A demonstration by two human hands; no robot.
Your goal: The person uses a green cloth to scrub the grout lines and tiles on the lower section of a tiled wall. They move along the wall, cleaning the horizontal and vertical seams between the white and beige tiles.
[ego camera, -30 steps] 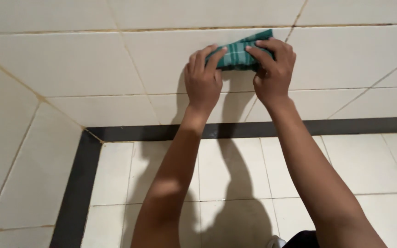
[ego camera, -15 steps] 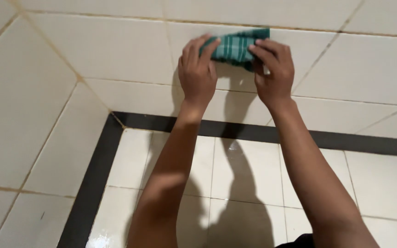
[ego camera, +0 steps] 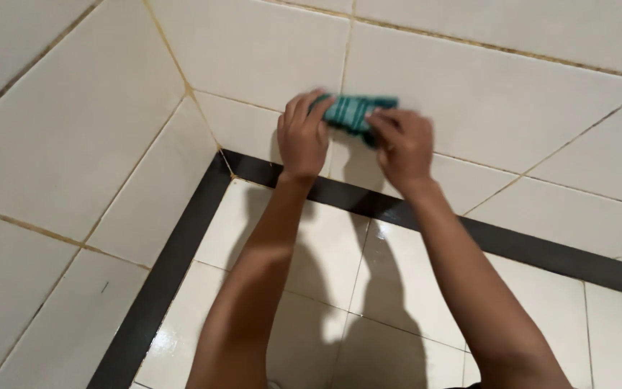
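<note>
Up against glossy cream wall tile (ego camera: pixel 512 94): small green checked cloth (ego camera: pixel 354 112), folded into a soft pad. Left hand (ego camera: pixel 302 137) and right hand (ego camera: pixel 401 144) both pinching and pressing it flat, fingers curled over its ends. Below, black matte border strip (ego camera: pixel 541 248) and shiny floor tiles (ego camera: pixel 311 245).

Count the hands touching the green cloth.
2. The left hand holds the left end of the green checked cloth, the right hand the right end, pressing it to the white wall tile. No other hands show.
</note>
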